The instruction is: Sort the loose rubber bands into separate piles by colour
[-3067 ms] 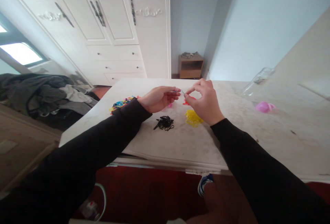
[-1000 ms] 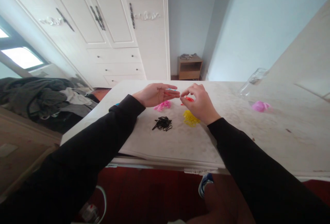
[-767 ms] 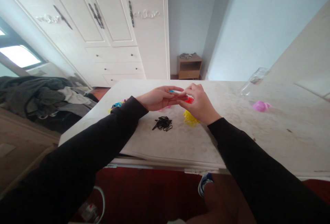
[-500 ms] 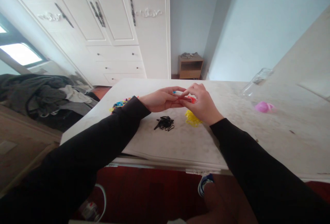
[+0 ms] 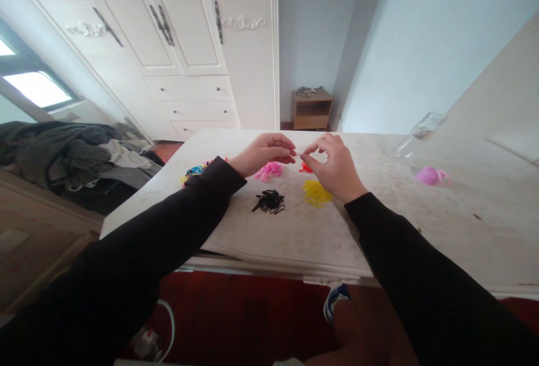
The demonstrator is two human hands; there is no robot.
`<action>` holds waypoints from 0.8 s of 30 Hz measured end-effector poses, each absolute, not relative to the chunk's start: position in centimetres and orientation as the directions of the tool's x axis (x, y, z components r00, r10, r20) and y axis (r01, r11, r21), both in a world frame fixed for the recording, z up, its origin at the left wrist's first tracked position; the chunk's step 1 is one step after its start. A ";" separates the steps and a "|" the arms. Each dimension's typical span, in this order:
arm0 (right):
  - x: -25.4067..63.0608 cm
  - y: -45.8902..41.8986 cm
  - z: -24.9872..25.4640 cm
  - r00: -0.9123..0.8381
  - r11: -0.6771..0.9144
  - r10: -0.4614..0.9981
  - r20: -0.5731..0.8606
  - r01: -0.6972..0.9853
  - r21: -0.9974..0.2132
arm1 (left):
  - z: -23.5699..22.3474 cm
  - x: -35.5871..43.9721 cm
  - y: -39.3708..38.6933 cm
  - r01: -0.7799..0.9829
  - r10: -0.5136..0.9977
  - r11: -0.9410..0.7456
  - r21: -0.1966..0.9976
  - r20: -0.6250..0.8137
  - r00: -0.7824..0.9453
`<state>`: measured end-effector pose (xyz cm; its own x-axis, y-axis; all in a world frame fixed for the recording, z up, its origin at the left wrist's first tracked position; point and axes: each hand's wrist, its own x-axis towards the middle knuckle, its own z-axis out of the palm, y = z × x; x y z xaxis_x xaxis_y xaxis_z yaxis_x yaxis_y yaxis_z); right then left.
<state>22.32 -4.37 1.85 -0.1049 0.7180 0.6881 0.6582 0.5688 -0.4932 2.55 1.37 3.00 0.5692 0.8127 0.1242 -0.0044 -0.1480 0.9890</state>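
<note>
My left hand and my right hand are raised over the table, fingertips nearly meeting. A thin, pale reddish rubber band is pinched between them, its shape too small to make out. Beneath my left hand lies a pile of pink rubber bands. Red rubber bands show partly behind my right thumb. A yellow pile of bands lies just below my right hand, and black bands are heaped nearer the front edge. Mixed-colour bands sit beyond my left sleeve, partly hidden by it.
On the right of the white table are a purple object and a clear glass container lying tilted. Piled clothes are at the left. White cabinets and a small wooden nightstand stand behind.
My hands have drawn slightly apart; my left fingers, stretched out before, are now curled in a pinch. The pink pile, hidden earlier, has come into sight.
</note>
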 end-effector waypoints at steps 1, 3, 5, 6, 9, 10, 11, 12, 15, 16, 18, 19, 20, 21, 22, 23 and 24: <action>22.4 -4.3 1.9 -0.094 0.563 0.718 0.689 0.661 -0.496 | 3.0 2.5 1.4 0.039 0.815 -0.188 0.981 0.134 0.564; 22.4 -4.3 1.9 -0.073 0.552 0.719 0.691 0.665 -0.504 | 3.0 2.6 1.4 0.101 0.810 -0.250 0.963 0.151 0.567; 22.5 -4.3 1.9 -0.058 0.542 0.722 0.689 0.667 -0.512 | 3.0 2.7 1.3 0.126 0.800 -0.303 0.945 0.181 0.572; 22.5 -4.2 1.9 -0.055 0.539 0.725 0.687 0.666 -0.515 | 3.0 2.7 1.2 0.133 0.796 -0.328 0.935 0.198 0.571; 22.5 -4.3 2.0 -0.055 0.537 0.730 0.681 0.662 -0.523 | 3.0 2.9 1.0 0.153 0.788 -0.389 0.909 0.241 0.566; 22.5 -4.3 2.0 -0.057 0.539 0.730 0.681 0.660 -0.523 | 3.0 3.0 1.0 0.159 0.787 -0.401 0.902 0.250 0.564; 22.5 -4.3 2.0 -0.059 0.540 0.730 0.681 0.660 -0.522 | 3.0 3.0 1.0 0.164 0.786 -0.411 0.897 0.258 0.561; 22.5 -4.2 2.0 -0.062 0.541 0.730 0.681 0.661 -0.520 | 3.0 3.0 1.0 0.170 0.786 -0.420 0.891 0.264 0.559; 22.6 -4.1 1.9 -0.066 0.541 0.730 0.680 0.663 -0.517 | 3.0 3.0 1.0 0.188 0.790 -0.436 0.880 0.274 0.549; 22.6 -4.1 1.9 -0.065 0.541 0.731 0.679 0.662 -0.519 | 3.0 3.0 1.0 0.191 0.791 -0.438 0.879 0.275 0.546; 22.6 -4.1 1.9 -0.062 0.540 0.735 0.676 0.657 -0.527 | 3.0 2.9 1.0 0.198 0.796 -0.436 0.878 0.273 0.541; 22.7 -4.1 1.9 -0.061 0.539 0.738 0.672 0.653 -0.532 | 3.0 2.9 1.0 0.203 0.798 -0.434 0.878 0.270 0.538; 22.7 -4.1 1.9 -0.061 0.538 0.741 0.668 0.649 -0.537 | 3.1 2.9 1.0 0.207 0.801 -0.432 0.878 0.267 0.536; 22.7 -4.2 1.9 -0.063 0.538 0.745 0.664 0.645 -0.542 | 3.1 2.9 1.0 0.209 0.802 -0.430 0.878 0.265 0.535; 22.6 -4.2 2.0 -0.066 0.539 0.749 0.660 0.641 -0.547 | 3.1 2.9 0.9 0.210 0.803 -0.428 0.879 0.263 0.534; 22.6 -4.3 2.0 -0.068 0.539 0.751 0.657 0.636 -0.552 | 3.1 2.9 0.9 0.210 0.804 -0.426 0.880 0.262 0.534; 22.6 -4.3 2.0 -0.069 0.541 0.753 0.655 0.632 -0.555 | 3.1 2.9 0.9 0.207 0.803 -0.426 0.880 0.263 0.535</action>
<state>22.57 -4.32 2.02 -0.0689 0.7526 0.6549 0.6317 0.5410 -0.5552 2.94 0.89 3.13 0.5345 0.8032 0.2631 0.2074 -0.4264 0.8804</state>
